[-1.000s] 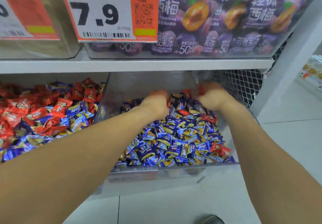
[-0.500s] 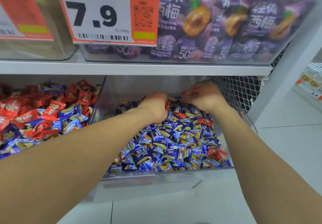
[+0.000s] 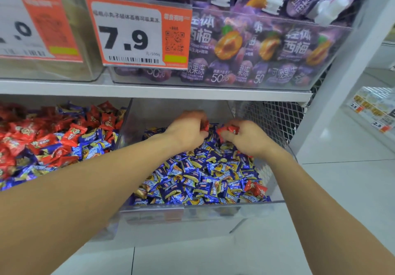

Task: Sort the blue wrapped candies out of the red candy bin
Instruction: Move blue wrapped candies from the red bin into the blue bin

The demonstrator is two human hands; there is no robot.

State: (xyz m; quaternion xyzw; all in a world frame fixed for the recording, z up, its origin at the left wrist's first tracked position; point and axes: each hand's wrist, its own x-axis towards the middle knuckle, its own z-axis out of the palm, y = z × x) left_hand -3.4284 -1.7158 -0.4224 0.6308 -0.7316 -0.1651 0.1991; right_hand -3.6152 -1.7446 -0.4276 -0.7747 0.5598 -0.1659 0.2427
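Two clear bins sit on the lower shelf. The left bin [image 3: 124, 123] holds mostly red wrapped candies [image 3: 44, 133] mixed with blue wrapped candies [image 3: 92, 144]. The right bin [image 3: 192, 209] is full of blue candies [image 3: 198, 178], with a few red ones such as a red candy [image 3: 255, 189] at the front right. Both my hands reach into the back of the right bin. My left hand [image 3: 188, 130] grips red candies in curled fingers. My right hand [image 3: 245, 137] pinches a red candy [image 3: 232, 129] at its fingertips.
An upper shelf [image 3: 149, 91] hangs just above the bins, carrying a bin of purple pouches [image 3: 256, 48] and an orange price tag [image 3: 136, 35]. Wire mesh [image 3: 275, 118] and a white post [image 3: 342, 71] close the right side. White tiled floor [image 3: 213, 257] lies below.
My right hand has shifted slightly right and nearer, now showing a red candy at its fingertips. My left hand stays at the back of the bin. The camera tilted down.
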